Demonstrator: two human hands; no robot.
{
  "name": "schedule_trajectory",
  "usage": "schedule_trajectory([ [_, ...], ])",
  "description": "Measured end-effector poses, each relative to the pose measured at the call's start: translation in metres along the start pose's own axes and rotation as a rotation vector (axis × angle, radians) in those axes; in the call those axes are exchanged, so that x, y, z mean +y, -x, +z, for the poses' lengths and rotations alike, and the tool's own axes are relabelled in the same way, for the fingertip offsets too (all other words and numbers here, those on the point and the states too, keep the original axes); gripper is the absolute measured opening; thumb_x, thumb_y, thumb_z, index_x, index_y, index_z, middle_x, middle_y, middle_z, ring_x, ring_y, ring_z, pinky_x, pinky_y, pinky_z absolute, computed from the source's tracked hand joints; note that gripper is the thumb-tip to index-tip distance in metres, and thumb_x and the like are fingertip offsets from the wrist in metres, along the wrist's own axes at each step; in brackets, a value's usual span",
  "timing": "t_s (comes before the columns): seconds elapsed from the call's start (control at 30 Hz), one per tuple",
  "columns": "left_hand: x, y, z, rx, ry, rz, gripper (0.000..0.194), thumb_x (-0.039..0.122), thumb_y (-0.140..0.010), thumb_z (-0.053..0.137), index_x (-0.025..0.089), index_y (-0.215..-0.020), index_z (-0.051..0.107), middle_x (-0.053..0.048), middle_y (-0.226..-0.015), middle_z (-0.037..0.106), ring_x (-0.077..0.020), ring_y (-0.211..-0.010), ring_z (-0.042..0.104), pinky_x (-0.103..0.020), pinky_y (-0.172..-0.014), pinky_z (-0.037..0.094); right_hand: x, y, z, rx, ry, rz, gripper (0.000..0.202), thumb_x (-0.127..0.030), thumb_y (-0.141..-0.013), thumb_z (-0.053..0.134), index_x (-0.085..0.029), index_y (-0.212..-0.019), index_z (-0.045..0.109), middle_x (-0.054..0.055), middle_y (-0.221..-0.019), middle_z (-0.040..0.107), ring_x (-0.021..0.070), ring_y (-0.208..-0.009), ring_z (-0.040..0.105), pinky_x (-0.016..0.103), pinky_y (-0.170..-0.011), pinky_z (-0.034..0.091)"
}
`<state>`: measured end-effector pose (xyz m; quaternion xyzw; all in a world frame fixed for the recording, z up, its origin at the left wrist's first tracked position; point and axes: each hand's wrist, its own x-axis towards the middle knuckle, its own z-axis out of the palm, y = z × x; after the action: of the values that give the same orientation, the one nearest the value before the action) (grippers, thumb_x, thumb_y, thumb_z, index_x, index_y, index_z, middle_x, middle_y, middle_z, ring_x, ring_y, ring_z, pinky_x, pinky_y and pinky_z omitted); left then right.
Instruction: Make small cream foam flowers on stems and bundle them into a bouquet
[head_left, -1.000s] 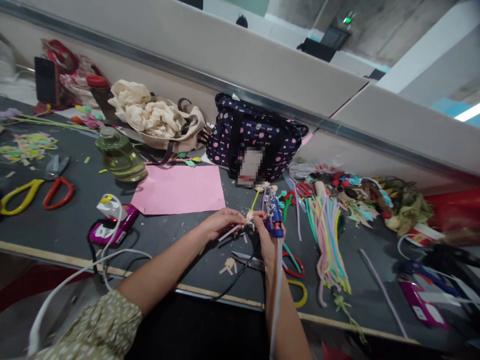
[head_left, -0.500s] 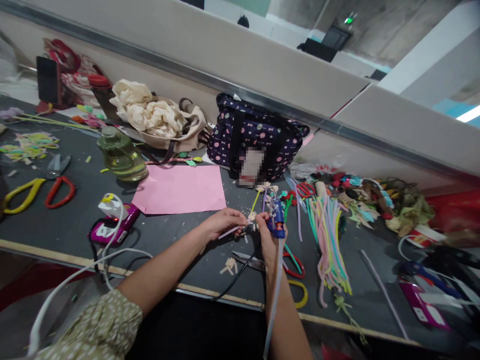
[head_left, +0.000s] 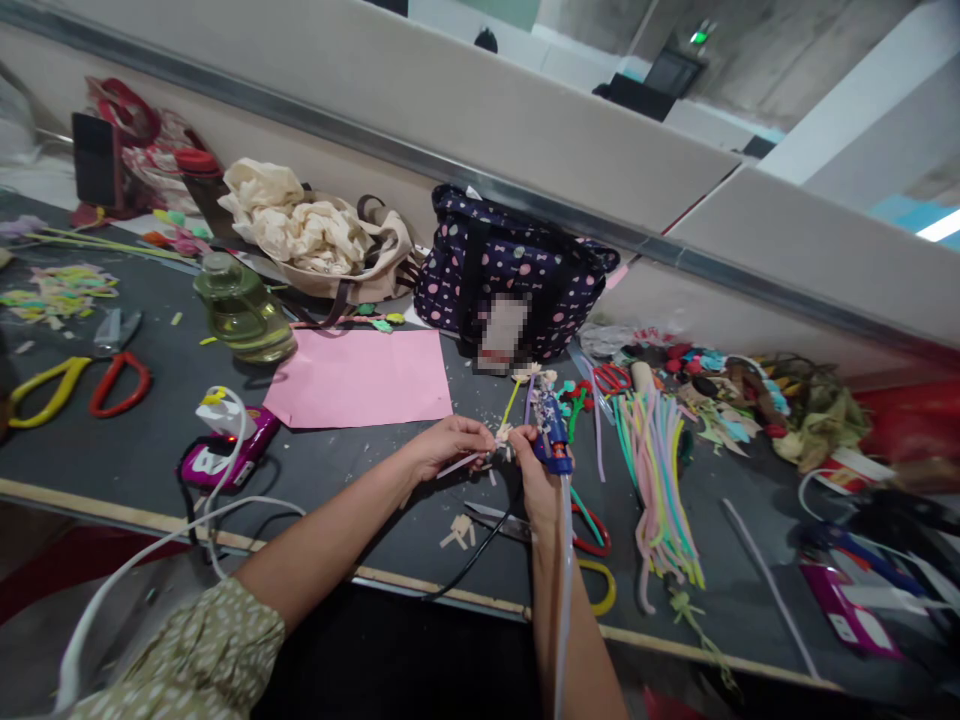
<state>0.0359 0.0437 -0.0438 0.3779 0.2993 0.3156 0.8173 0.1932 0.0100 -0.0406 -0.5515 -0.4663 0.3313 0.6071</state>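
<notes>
My left hand (head_left: pixel 454 447) is closed in a pinch on a thin pale lilac stem (head_left: pixel 459 464). Small cream petal pieces (head_left: pixel 502 437) cluster at the stem's tip, between the fingertips of both hands. My right hand (head_left: pixel 538 480) is wrapped around a blue hot glue gun (head_left: pixel 553 440), its nozzle end pointing away from me. From the gun's back a long translucent glue stick (head_left: pixel 565 560) runs down over my right forearm. My right thumb and fingertip meet at the cream pieces; whether they pinch one is too small to tell.
Scissors (head_left: pixel 495 518) lie partly under my right wrist, near cream scraps (head_left: pixel 459 532). A pink sheet (head_left: pixel 367 375), a green bottle (head_left: pixel 244 310) and a power strip (head_left: pixel 232 450) are at left. Fuzzy stems (head_left: pixel 656 480) lie right; a dark patterned bag (head_left: pixel 517 270) stands behind.
The glue gun has tilted slightly, and the lower end of its glue stick has swung a little to the right. My left hand stays nearly still at the stem.
</notes>
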Motion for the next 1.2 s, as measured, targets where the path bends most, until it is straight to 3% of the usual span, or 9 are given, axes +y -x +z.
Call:
schedule_trajectory([
  [0.27, -0.001, 0.0, -0.001, 0.03, 0.026, 0.003, 0.029, 0.033, -0.061, 0.079, 0.01, -0.072, 0.064, -0.002, -0.057, 0.06, -0.0096, -0.048, 0.055, -0.023, -0.053, 0.046, -0.006, 0.002, 0.003, 0.03, -0.023, -0.005, 0.024, -0.036, -0.073, 0.068, -0.016, -0.079, 0.057, 0.0, -0.075, 0.058, 0.0105, -0.062, 0.049, 0.026, -0.061, 0.041],
  [0.43, -0.001, -0.003, -0.003, 0.079, 0.141, 0.035, 0.031, 0.032, -0.064, 0.08, 0.01, -0.077, 0.063, -0.003, -0.058, 0.061, -0.0104, -0.05, 0.057, -0.025, -0.057, 0.051, -0.006, 0.002, 0.001, 0.091, -0.048, 0.021, 0.028, -0.042, -0.074, 0.066, -0.016, -0.082, 0.057, -0.001, -0.077, 0.057, 0.0062, -0.054, 0.042, 0.022, -0.053, 0.037],
  [0.6, 0.002, -0.005, -0.007, 0.11, 0.281, 0.065, 0.025, 0.024, -0.067, 0.078, 0.01, -0.077, 0.061, -0.002, -0.062, 0.061, -0.01, -0.053, 0.059, -0.023, -0.06, 0.053, -0.005, 0.004, -0.003, -0.087, 0.04, 0.015, 0.034, -0.049, -0.08, 0.06, -0.015, -0.077, 0.064, -0.003, -0.057, 0.05, 0.0085, -0.05, 0.044, 0.023, -0.051, 0.036],
  [0.73, 0.007, -0.003, -0.008, 0.196, 0.305, 0.12, 0.02, 0.021, -0.069, 0.076, 0.012, -0.076, 0.06, -0.002, -0.066, 0.061, -0.0107, -0.059, 0.061, -0.022, -0.061, 0.053, -0.008, 0.008, -0.003, -0.232, 0.042, 0.041, 0.039, -0.053, -0.081, 0.056, -0.015, -0.078, 0.065, -0.001, -0.057, 0.054, 0.009, -0.047, 0.046, 0.023, -0.047, 0.036],
  [0.87, 0.01, -0.003, -0.009, 0.219, 0.383, 0.204, 0.023, 0.02, -0.065, 0.078, 0.011, -0.075, 0.059, 0.001, -0.064, 0.056, -0.0061, -0.051, 0.053, -0.016, -0.05, 0.045, -0.01, 0.011, 0.002, -0.352, -0.007, 0.075, 0.039, -0.056, -0.078, 0.059, -0.017, -0.082, 0.062, 0.002, -0.065, 0.062, 0.0091, -0.043, 0.048, 0.023, -0.042, 0.038],
  [1.2, 0.011, -0.002, -0.007, 0.152, 0.376, 0.201, 0.025, 0.024, -0.065, 0.078, 0.011, -0.074, 0.059, 0.002, -0.06, 0.051, -0.0056, -0.05, 0.046, -0.018, -0.049, 0.039, -0.002, 0.014, 0.0, -0.401, 0.093, 0.063, 0.042, -0.057, -0.078, 0.058, -0.016, -0.072, 0.063, 0.004, -0.062, 0.063, 0.0118, -0.047, 0.054, 0.025, -0.048, 0.044],
])
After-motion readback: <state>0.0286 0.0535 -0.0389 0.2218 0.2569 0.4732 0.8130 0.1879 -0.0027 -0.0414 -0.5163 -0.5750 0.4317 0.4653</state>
